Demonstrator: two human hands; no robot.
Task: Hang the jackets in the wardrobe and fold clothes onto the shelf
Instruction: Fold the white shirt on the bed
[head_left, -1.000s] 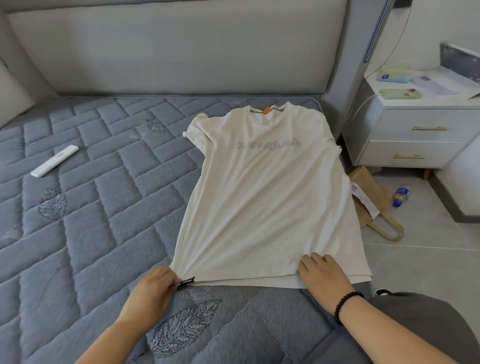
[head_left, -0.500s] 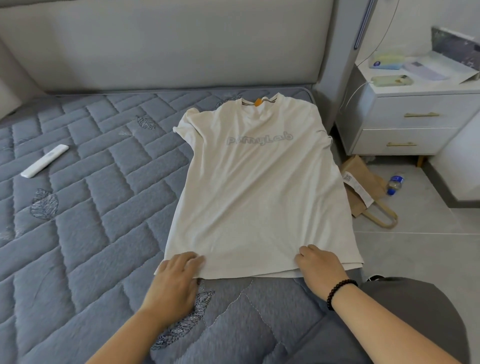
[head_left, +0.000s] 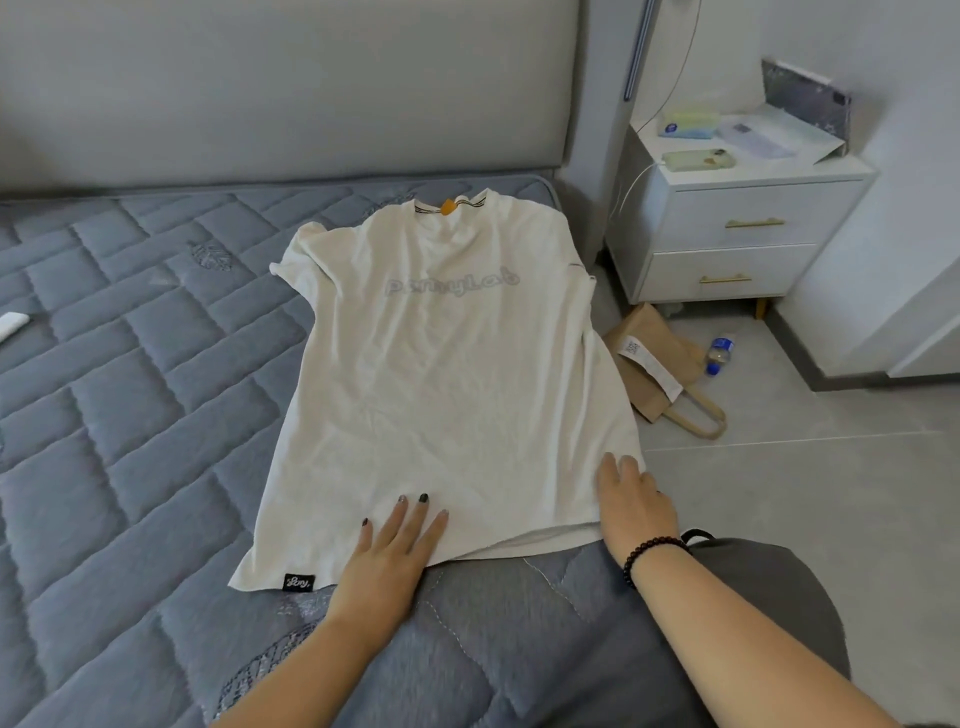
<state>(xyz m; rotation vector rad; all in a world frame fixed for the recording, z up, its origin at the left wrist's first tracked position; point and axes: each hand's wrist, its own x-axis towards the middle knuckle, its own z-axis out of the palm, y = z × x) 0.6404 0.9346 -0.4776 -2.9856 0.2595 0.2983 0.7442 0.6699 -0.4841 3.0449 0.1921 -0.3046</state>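
A white T-shirt (head_left: 447, 374) with grey lettering lies spread flat on the grey quilted mattress (head_left: 130, 395), collar toward the headboard. Its hem has a small black label at the near left corner. My left hand (head_left: 389, 551) lies flat on the hem's middle, fingers spread, palm down. My right hand (head_left: 631, 504), with a dark bead bracelet on the wrist, rests flat on the hem's right corner near the mattress edge. Neither hand holds any cloth.
A white nightstand (head_left: 737, 228) with two drawers stands right of the bed, with a phone and papers on top. A brown paper bag (head_left: 660, 374) and a small bottle (head_left: 719, 354) lie on the tiled floor. A white remote (head_left: 10, 325) sits at the mattress's far left.
My left hand let go of the hem's left corner and slid right along the hem to its middle, now lying flat. The right hand stays on the right corner. The view shifted slightly right.
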